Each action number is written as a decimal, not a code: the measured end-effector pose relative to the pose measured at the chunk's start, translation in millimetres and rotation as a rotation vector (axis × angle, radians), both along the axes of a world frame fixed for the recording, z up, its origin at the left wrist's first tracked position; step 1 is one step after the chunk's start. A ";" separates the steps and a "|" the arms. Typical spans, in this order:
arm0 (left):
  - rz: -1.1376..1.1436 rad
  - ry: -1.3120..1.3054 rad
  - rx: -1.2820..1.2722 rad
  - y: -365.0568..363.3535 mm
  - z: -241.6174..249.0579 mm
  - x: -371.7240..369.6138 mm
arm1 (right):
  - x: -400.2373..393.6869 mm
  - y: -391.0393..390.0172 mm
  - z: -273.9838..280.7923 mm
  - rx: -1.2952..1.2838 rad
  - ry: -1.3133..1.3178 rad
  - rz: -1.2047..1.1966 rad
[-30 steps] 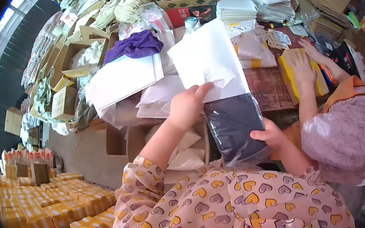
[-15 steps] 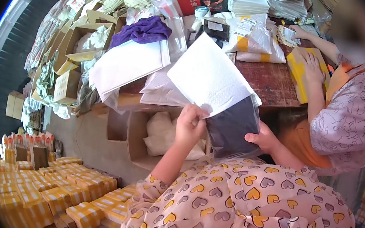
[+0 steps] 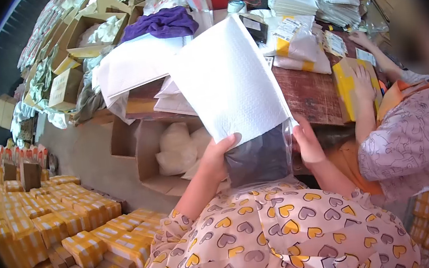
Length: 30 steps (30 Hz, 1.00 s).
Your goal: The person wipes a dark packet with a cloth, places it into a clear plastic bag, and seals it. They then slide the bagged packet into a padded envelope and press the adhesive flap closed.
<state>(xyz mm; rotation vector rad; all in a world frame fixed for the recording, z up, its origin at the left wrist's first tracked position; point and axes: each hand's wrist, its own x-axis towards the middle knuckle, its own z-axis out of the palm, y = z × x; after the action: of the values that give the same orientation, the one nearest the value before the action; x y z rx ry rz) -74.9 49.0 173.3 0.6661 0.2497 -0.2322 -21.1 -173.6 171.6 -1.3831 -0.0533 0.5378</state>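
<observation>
A white bubble mailer (image 3: 232, 78) is held up in front of me, its lower end around a dark item in a clear plastic bag (image 3: 259, 155). The lower part of that bag sticks out below the mailer. My left hand (image 3: 220, 155) grips the mailer's left lower edge, thumb on its front. At the right edge, my right hand (image 3: 306, 137) pinches the mailer's mouth; some of its fingers are hidden behind. More white mailers (image 3: 137, 68) lie on the table beyond, with a purple cloth (image 3: 161, 24) on top.
A co-worker (image 3: 412, 131) at my right handles a yellow-taped parcel (image 3: 350, 85) on the red table (image 3: 308, 93). An open carton (image 3: 145, 161) with pale packets stands below the table edge. Stacked yellow-taped boxes (image 3: 89, 246) fill the floor at left. Wrapped parcels (image 3: 297, 43) lie on the table.
The mailer has come down further over the bagged dark item. My left hand has moved down to the mailer's edge, and my right hand has risen from the bag to the mailer's mouth.
</observation>
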 end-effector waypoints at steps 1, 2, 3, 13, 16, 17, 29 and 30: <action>-0.012 -0.001 -0.010 -2.3 2.1 0.7 | 7.3 1.6 9.6 -0.021 0.000 -0.040; -0.036 -0.014 0.004 -4.9 4.6 1.7 | 13.9 8.8 -5.6 -0.155 -0.311 -0.102; -0.059 -0.026 0.021 -6.5 5.5 2.1 | 14.7 6.2 -13.5 -0.163 -0.314 -0.109; -0.220 0.485 0.064 -9.3 -13.8 -46.8 | -63.5 -30.0 -8.9 -0.624 -0.044 0.349; -0.308 0.650 0.029 -3.9 -2.2 -35.2 | -45.6 -24.4 24.5 -0.658 -0.114 0.305; -0.297 0.690 -0.062 -3.2 0.9 -29.8 | -39.2 -26.5 34.4 -0.541 -0.060 0.269; -0.454 0.296 0.066 16.7 9.4 -9.0 | -15.0 -9.1 82.7 -0.030 0.239 -0.008; -0.402 0.277 0.106 14.2 12.4 -6.4 | -15.4 -6.7 85.0 -0.026 0.243 -0.030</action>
<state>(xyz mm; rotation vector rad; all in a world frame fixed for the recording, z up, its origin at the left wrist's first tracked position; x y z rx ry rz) -81.3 63.1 185.8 0.7863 0.3950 -0.7029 -36.5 -180.3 256.6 -1.3332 0.1713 0.6792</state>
